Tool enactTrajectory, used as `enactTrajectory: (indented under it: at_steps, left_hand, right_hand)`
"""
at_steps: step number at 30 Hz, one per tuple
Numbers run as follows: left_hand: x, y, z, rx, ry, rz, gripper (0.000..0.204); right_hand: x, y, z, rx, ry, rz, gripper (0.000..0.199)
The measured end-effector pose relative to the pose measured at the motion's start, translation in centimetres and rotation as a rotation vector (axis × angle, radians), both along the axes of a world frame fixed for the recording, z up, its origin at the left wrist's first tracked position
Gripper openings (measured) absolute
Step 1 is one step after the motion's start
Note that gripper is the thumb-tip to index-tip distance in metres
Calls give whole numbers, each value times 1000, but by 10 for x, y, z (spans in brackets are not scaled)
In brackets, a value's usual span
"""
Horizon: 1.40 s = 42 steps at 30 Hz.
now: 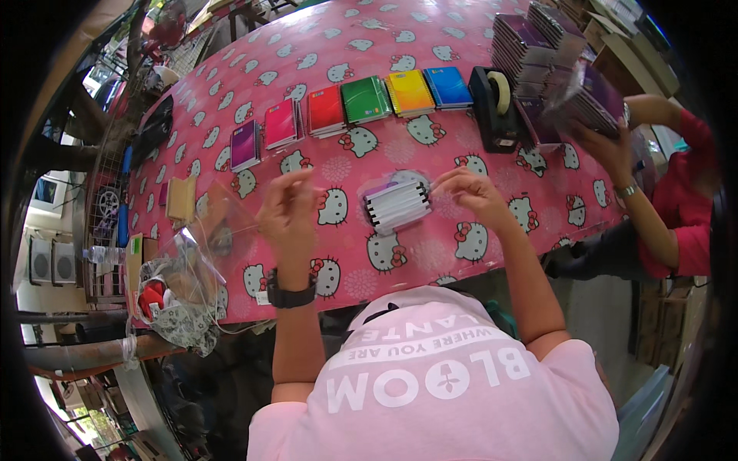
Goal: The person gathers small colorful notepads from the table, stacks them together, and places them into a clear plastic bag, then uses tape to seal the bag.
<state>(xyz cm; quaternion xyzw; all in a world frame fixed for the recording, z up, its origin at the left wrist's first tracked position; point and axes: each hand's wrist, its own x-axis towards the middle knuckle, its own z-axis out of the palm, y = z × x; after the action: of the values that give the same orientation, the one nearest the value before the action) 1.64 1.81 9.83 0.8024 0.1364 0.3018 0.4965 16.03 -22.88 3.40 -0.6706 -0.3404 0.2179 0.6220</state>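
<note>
A small bundle of notebooks (398, 207), white page edges up and black binding pieces at both ends, lies in clear plastic on the table before me. Some purple shows along its far side. My right hand (475, 194) is at the bundle's right end, fingers stretched toward it and a little apart; whether they touch the plastic is unclear. To the bundle's left, my left hand (288, 206) is raised with bent fingers. Its fingertips are blurred, so anything thin between them cannot be made out. A clear plastic sheet (219, 223) lies left of that hand.
Notebooks in several colours, including a green one (366, 100), form a row beyond the bundle. A black tape dispenser (496, 115) stands at its right end. A co-worker's hands (615, 157) hold wrapped purple notebooks (590, 100) beside tall stacks (530, 54). A cloth bag (181, 307) sits left.
</note>
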Motion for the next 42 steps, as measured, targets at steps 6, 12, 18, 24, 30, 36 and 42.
enactTrajectory:
  at_steps: [6,12,18,24,30,36,42]
  left_hand:
    - [-30,-6,-68,451,35,-287,52]
    - [-23,-5,-71,594,142,-467,69]
    - [-5,-9,-61,668,270,-595,75]
    - [0,-12,-65,744,336,-528,81]
    - [2,-20,-67,770,272,-493,81]
    - [-1,-17,-63,748,305,-489,80]
    - [-5,-16,-61,773,352,-485,82]
  right_hand:
    - [-7,10,1,-117,-499,148,61]
    - [-7,19,4,-262,-640,319,68]
    - [-4,33,17,-368,-716,443,68]
    - [31,27,4,41,-232,191,43]
    - [167,-65,-46,-522,-279,-1017,23]
    - [161,-58,-54,-345,-330,-992,23]
    - [110,-74,-87,158,750,-820,16]
